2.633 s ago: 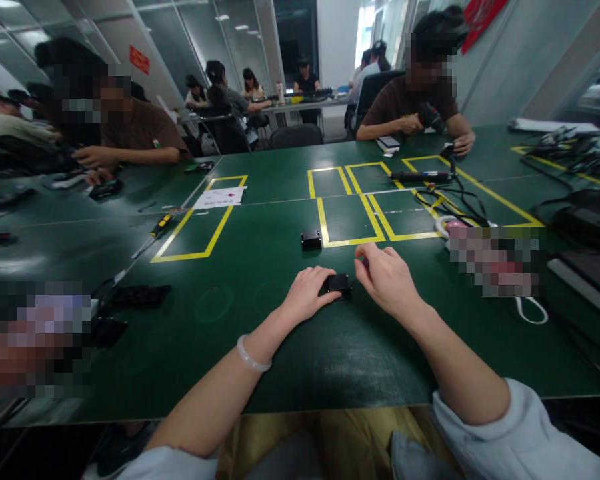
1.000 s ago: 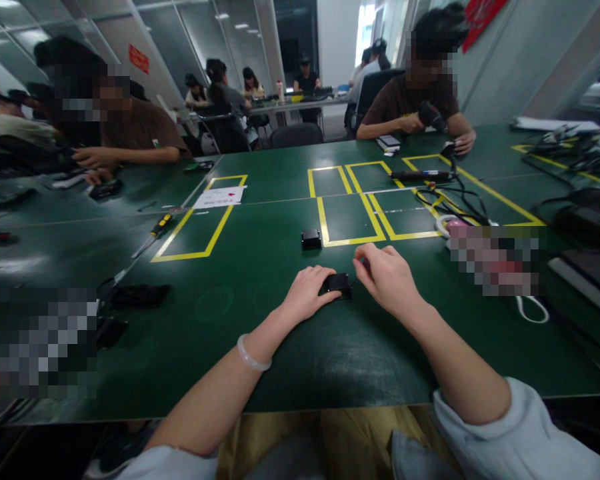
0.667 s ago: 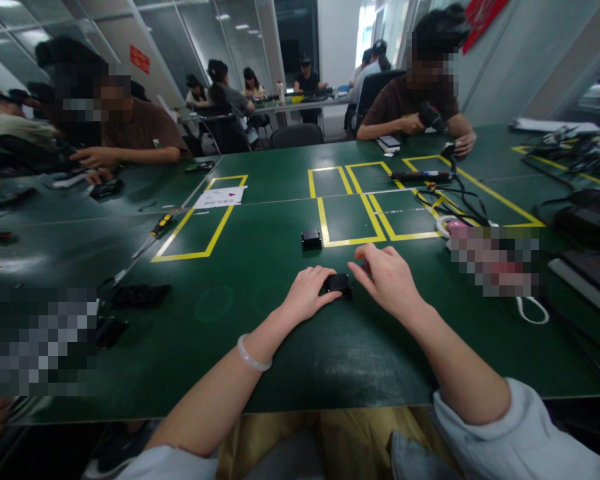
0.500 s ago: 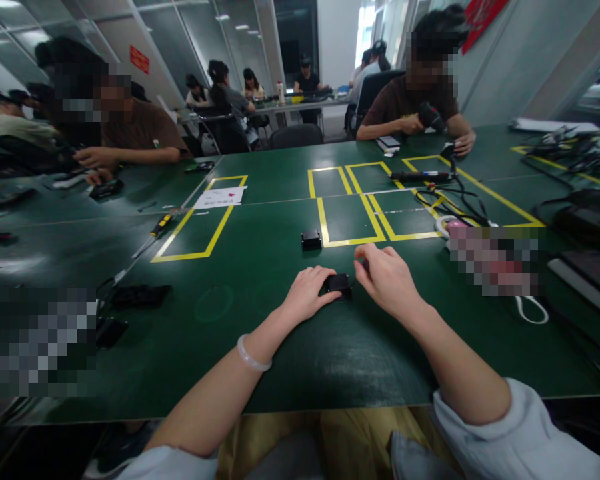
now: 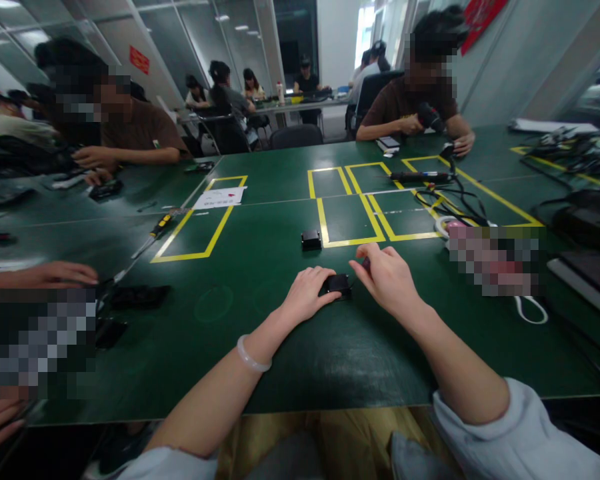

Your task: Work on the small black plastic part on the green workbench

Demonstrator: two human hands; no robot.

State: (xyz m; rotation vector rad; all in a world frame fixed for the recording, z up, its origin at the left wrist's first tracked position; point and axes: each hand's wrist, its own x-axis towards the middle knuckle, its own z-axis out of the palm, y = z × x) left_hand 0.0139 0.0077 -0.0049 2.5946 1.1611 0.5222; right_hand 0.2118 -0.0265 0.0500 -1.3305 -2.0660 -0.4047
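A small black box-shaped part [image 5: 339, 285] lies on the green table [image 5: 260, 360] in front of me. My left hand [image 5: 306, 293] grips its left side with curled fingers. My right hand [image 5: 387, 277] hovers just right of the part, fingertips pinched round a small dark reddish thing that I cannot make out. A second small black part [image 5: 311, 239] sits farther away, beside a yellow taped rectangle [image 5: 350, 220].
Yellow taped boxes mark the table. A screwdriver [image 5: 153, 235] and a paper sheet [image 5: 219, 197] lie to the left, black cables [image 5: 443, 200] to the right. Another person's hand [image 5: 55, 273] reaches in at the left by black trays [image 5: 137, 297]. Other people sit around the table.
My hands have barely moved; the right fingers shift slightly by the part. Another person's hand has come into view at the left edge.
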